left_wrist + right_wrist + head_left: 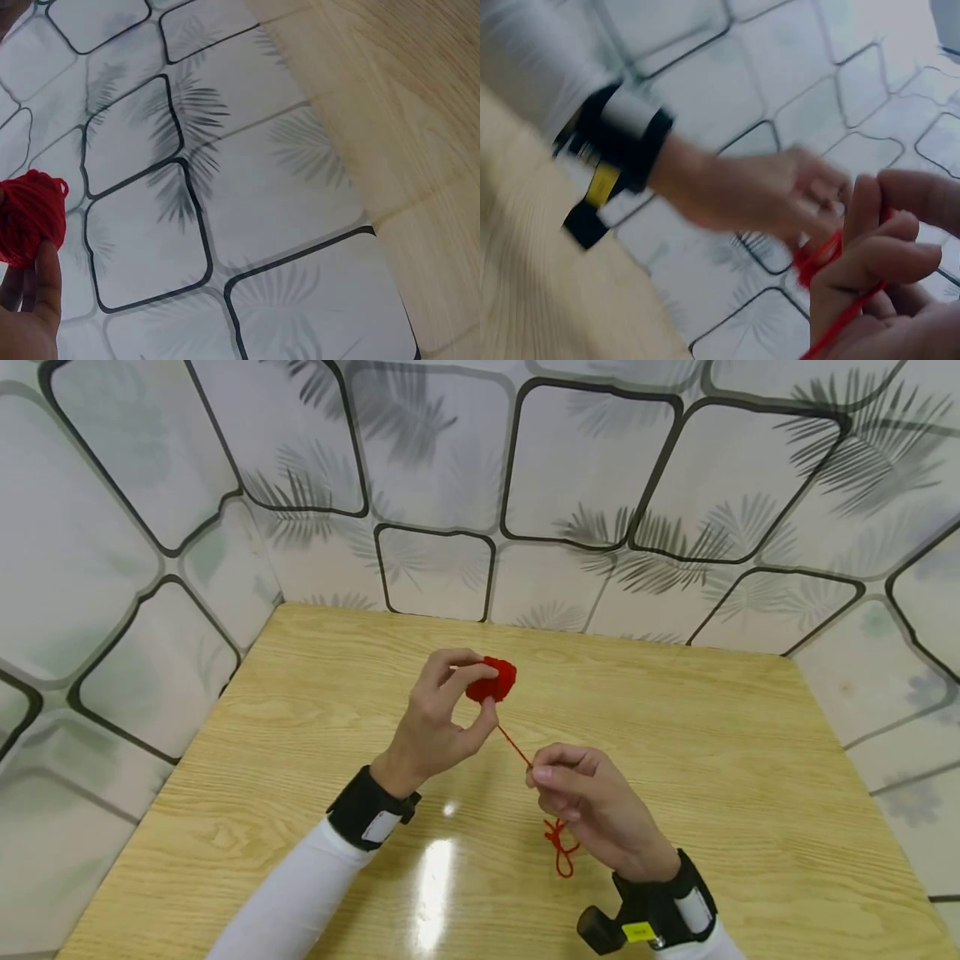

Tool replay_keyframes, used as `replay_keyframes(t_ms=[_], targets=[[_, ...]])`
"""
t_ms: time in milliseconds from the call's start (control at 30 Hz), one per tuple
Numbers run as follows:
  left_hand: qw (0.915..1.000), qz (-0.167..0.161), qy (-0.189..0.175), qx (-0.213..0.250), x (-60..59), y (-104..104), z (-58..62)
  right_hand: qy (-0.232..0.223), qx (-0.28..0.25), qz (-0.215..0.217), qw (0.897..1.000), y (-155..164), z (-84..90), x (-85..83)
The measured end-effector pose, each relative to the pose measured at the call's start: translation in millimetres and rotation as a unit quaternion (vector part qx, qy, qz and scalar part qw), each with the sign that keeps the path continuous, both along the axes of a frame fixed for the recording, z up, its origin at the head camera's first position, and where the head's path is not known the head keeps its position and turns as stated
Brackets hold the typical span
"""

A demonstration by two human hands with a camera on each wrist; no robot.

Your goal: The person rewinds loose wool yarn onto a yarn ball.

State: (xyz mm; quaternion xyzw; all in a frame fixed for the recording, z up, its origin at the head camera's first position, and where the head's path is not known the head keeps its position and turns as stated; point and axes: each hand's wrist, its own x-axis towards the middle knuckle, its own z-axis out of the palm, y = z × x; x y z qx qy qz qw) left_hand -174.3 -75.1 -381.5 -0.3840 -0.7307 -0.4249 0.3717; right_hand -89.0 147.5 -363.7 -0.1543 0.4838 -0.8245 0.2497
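Observation:
A small ball of red yarn (492, 680) is held above the wooden table (300, 710) by my left hand (442, 714), pinched between thumb and fingers. In the left wrist view the red yarn ball (30, 216) shows at the left edge against my fingertips. A taut red strand (514, 747) runs from the ball down to my right hand (581, 797), which pinches it between thumb and forefinger. The strand's loose end (560, 847) hangs in loops below that hand. In the blurred right wrist view the strand (840, 319) crosses my curled right fingers (877, 262).
Tiled wall panels (435, 485) with leaf prints enclose the table at the back and on both sides. A black wrist camera (371, 810) sits on my left wrist, another camera (652, 918) on the right. A glare patch (435, 877) shines on the table near its front.

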Motion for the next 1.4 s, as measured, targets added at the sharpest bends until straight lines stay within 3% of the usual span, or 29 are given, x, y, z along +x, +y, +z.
replay_keyframes(t_ms=[100, 200, 333, 500, 633, 767, 900, 967, 1100, 1167, 1233, 1300, 1400], targets=[[0.9963, 0.002, -0.057, -0.064, 0.0, -4.2, -5.0, -0.032, -0.048, -0.011, 0.998, 5.2, 8.5, -0.6], [0.9832, -0.013, -0.139, -0.118, 4.2, -7.9, -6.5, -0.026, -0.054, -0.041, 0.997, 11.5, 15.2, -4.0], [0.9543, -0.055, -0.243, -0.164, 10.9, -14.3, -5.3, -0.001, -0.045, -0.084, 0.995, 21.3, 20.8, -13.0], [0.9135, -0.101, -0.338, -0.202, 18.8, -23.7, -3.6, 0.01, -0.012, -0.143, 0.99, 31.0, 20.1, -30.1], [0.8803, -0.15, -0.393, -0.219, 27.7, -29.9, 1.6, -0.008, 0.017, -0.174, 0.985, 38.4, 15.1, -45.8], [0.8518, -0.216, -0.426, -0.215, 39.3, -33.0, 8.1, -0.026, 0.025, -0.193, 0.98, 43.7, 9.3, -59.4], [0.8273, -0.284, -0.447, -0.187, 53.8, -30.3, 13.4, -0.035, 0.022, -0.212, 0.976, 43.5, 2.4, -70.0], [0.8216, -0.306, -0.45, -0.17, 63.2, -26.9, 17.2, -0.03, 0.025, -0.222, 0.974, 41.1, -3.1, -74.4], [0.818, -0.333, -0.454, -0.117, 83.6, -16.7, 25.8, 0.015, 0.042, -0.243, 0.969, 33.6, -17.1, -80.6], [0.8057, -0.354, -0.471, -0.065, 94.0, -10.8, 30.9, 0.053, 0.054, -0.251, 0.965, 28.9, -24.6, -81.8], [0.7865, -0.377, -0.489, 0.003, 103.0, -5.4, 35.7, 0.104, 0.077, -0.259, 0.957, 24.2, -31.5, -82.0], [0.7609, -0.39, -0.513, 0.077, 110.7, -1.5, 42.2, 0.164, 0.115, -0.275, 0.94, 19.7, -37.6, -81.6], [0.7089, -0.396, -0.549, 0.199, 118.8, 0.8, 52.6, 0.256, 0.18, -0.315, 0.896, 14.5, -45.5, -80.4]])
